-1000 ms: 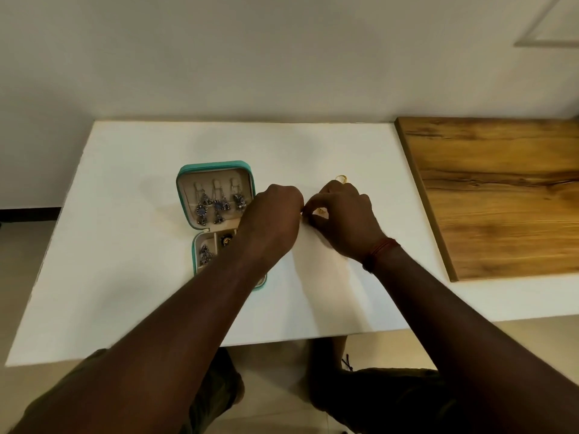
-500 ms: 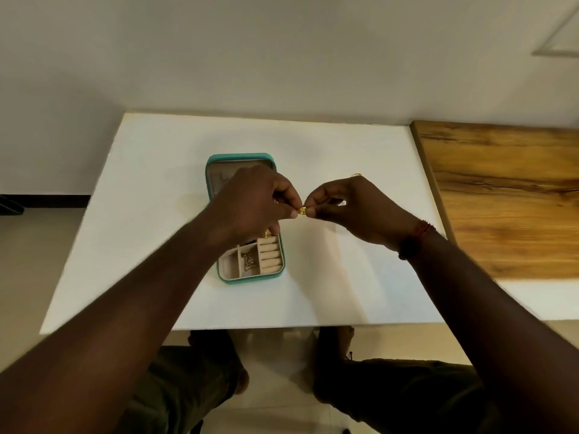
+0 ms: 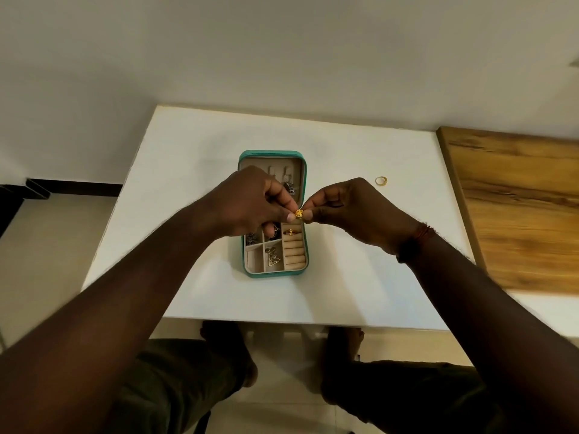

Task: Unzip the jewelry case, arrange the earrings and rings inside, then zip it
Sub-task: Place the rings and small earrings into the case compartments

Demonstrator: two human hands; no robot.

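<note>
Right now both hands meet over the open jewelry case [image 3: 272,275], and a small gold piece [image 3: 299,213] is pinched between them: the left hand [image 3: 250,202] grips it with thumb and forefinger from one side, the right hand [image 3: 354,211] with its fingers [image 3: 309,216] curled in from the other. Whether the piece is a ring or an earring I cannot tell. It hangs above the case's right rim, about where lid and tray join. The teal case lies flat near the middle of the white counter [image 3: 188,158], lid half away from the person, tray half nearer. Silver earrings [image 3: 289,186] hang in the lid, partly hidden by the left hand. In the tray a gold band [image 3: 291,232] sits in the top slot of the ring rolls along the right side, and silver pieces lie in the left compartments. A loose gold ring [image 3: 381,180] lies on the counter right of the lid, apart from the case and from the wooden board [image 3: 517,214] that borders the counter's right edge. Bare white surface runs wide on the left of the case and between the tray and the counter's near edge.
</note>
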